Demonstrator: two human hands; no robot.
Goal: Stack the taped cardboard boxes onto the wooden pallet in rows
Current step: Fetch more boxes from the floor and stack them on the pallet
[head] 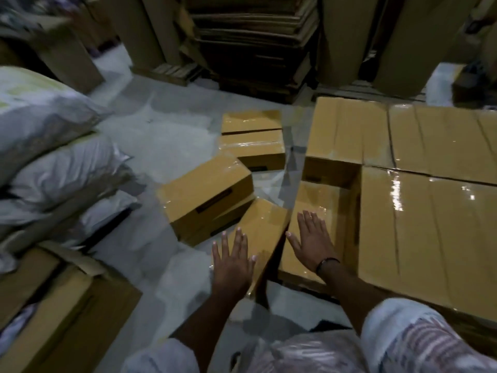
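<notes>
The tilted box (266, 227) leans at the near left corner of the stack, its top sloping up toward the gap in the upper layer (430, 224), where the taped top of a lower box (320, 195) shows. Your left hand (232, 262) is spread flat over the tilted box and your right hand (313, 243) is spread flat over the lower box. Neither hand grips anything, and I cannot tell whether the palms touch. To fill that gap well, take the box by two opposite edges, level it, then set it square against the walls of the neighbouring boxes. The pallet itself is hidden under the stack. Two more boxes (207, 195) lie just left on the floor (166, 135), so lift rather than swing wide. White sacks (53, 162) and an open carton (67, 305) crowd the left side.
</notes>
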